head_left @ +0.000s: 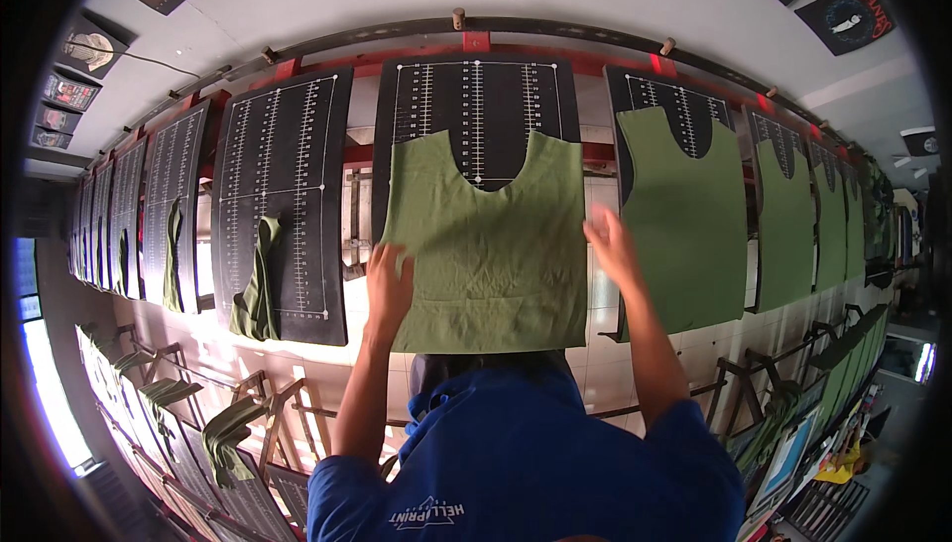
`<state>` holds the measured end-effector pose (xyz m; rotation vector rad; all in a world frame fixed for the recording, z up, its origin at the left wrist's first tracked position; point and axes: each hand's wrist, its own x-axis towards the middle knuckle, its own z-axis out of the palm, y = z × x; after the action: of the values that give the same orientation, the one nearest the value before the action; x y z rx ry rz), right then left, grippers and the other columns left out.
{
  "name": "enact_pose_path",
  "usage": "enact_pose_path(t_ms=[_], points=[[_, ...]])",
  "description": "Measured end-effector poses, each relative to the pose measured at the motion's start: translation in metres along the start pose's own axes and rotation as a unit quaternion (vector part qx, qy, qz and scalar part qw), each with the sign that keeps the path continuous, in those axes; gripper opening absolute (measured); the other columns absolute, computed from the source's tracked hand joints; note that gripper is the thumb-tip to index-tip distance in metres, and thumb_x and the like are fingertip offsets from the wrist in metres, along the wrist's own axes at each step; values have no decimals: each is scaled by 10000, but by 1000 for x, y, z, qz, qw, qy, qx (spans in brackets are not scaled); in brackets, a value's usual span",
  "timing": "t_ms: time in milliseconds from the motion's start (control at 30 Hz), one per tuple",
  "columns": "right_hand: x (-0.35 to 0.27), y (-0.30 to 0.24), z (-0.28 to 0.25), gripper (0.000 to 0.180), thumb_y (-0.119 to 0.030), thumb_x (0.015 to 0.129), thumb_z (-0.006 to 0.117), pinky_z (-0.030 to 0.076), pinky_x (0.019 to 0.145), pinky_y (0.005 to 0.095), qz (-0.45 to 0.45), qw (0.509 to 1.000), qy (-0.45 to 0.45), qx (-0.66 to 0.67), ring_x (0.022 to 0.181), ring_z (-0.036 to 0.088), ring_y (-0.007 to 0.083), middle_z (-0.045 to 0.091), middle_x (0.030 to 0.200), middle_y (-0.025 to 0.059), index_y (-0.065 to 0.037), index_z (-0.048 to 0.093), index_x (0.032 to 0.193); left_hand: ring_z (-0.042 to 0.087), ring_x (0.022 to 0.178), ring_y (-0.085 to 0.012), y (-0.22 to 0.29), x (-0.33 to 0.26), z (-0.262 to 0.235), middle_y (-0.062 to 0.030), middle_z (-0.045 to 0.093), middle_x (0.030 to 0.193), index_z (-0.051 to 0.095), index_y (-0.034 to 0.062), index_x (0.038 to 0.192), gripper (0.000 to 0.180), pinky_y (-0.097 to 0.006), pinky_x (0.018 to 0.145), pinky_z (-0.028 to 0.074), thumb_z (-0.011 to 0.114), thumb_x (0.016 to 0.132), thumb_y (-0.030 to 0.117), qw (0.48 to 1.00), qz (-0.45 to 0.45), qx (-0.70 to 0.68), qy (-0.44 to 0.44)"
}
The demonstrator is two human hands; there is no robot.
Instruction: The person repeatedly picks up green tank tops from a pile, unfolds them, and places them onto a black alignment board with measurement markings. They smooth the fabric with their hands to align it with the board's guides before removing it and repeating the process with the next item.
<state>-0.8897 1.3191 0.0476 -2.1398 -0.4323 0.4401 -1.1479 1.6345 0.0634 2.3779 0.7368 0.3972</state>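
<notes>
A green cut shirt panel (pixel 486 274) with a scooped neckline lies over the black printing board (pixel 478 96) in front of me. Its surface is slightly wrinkled, and its lower edge reaches the near end by my body. My left hand (pixel 390 279) is at the panel's left edge, fingers pointing forward and thumb apart over the cloth. Beside the right edge, a little higher up, is my right hand (pixel 613 244), its fingers stretched out and loosely bent. Neither hand shows a fold of cloth in its fingers. The panel covers most of the board's lower part.
To the right, another green panel (pixel 674 225) lies flat on its board, with several more beyond. On the left board (pixel 317 215) is a bunched green cloth (pixel 260 289). A red and dark metal rail (pixel 377 31) runs behind the boards. More racks with cloth stand behind me.
</notes>
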Motion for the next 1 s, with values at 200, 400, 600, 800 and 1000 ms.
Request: enact_pose_path(t_ms=[200, 400, 600, 800, 1000], points=[[134, -5, 20, 341, -285, 868, 743, 527, 751, 433, -2, 975, 85, -206, 870, 693, 337, 722, 918, 124, -46, 643, 1089, 552, 1044, -380, 13, 141, 62, -187, 580, 1088, 601, 24, 1086, 234, -461, 902, 462, 668, 882, 118, 991, 23, 104, 79], [139, -13, 31, 277, -183, 849, 717, 503, 778, 450, -55, 983, 63, -162, 912, 655, 367, 668, 925, 162, -24, 568, 1020, 563, 1042, -402, -34, 183, 65, -213, 588, 1054, 520, 26, 1142, 284, -476, 890, 460, 649, 902, 108, 983, -39, 173, 43], [144, -20, 18, 404, -122, 813, 734, 494, 766, 440, -15, 991, 60, -117, 845, 642, 336, 611, 858, 143, -33, 480, 1114, 595, 996, -469, -24, 188, 48, -275, 603, 1081, 436, -4, 1162, 415, -529, 810, 479, 713, 871, 97, 995, -63, -75, -27], [152, -33, 32, 424, -109, 870, 705, 497, 814, 430, -261, 931, 144, -210, 936, 630, 301, 647, 988, 117, -50, 556, 1264, 518, 1118, -361, -11, 202, 41, -156, 543, 1197, 532, 39, 1289, 504, -463, 956, 442, 720, 825, 92, 987, 75, 118, 74], [167, -53, 49, 364, -107, 870, 706, 487, 816, 421, -312, 903, 46, -291, 906, 610, 285, 632, 1012, 80, -66, 635, 1224, 527, 1083, -303, -3, 215, 68, -101, 564, 1151, 621, 89, 1254, 407, -428, 948, 439, 683, 852, 82, 984, 142, 108, -23]])
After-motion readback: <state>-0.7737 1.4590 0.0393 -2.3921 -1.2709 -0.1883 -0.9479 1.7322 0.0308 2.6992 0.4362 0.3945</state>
